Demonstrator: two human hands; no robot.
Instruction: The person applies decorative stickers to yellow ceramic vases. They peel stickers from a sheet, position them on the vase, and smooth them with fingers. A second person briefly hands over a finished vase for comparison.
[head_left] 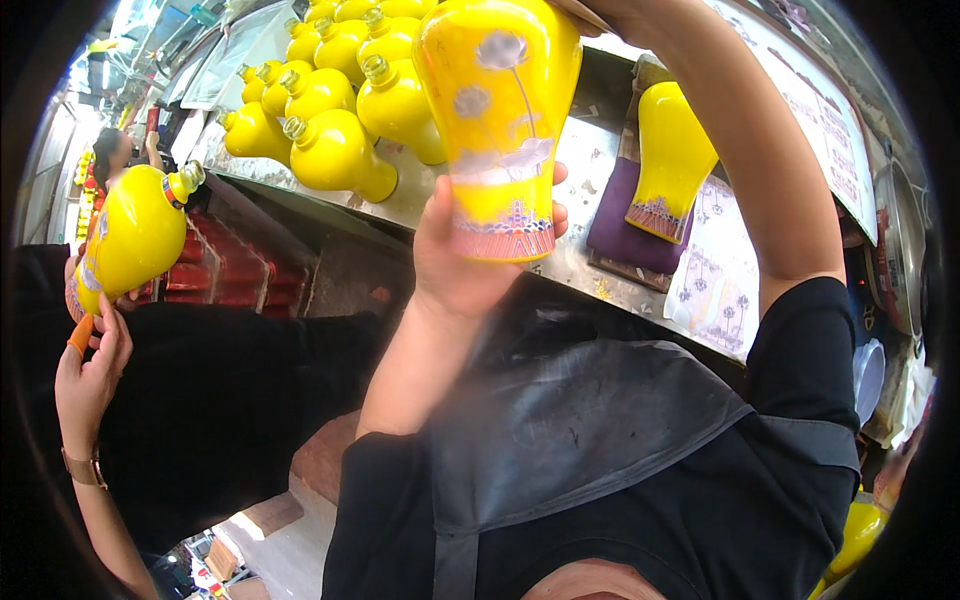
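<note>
The upper edge cuts off the top of the big yellow vase and some back bottles. The left hand has most of its fingers hidden behind that vase. The right hand is cut off too, so its grip can't be told. The right arm covers part of another yellow vase. A far-off person looks tiny and blurry.

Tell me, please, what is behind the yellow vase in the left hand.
Past the right edge of the yellow vase, fingers of the left hand and the bench beyond show; anything directly behind is covered.
</note>
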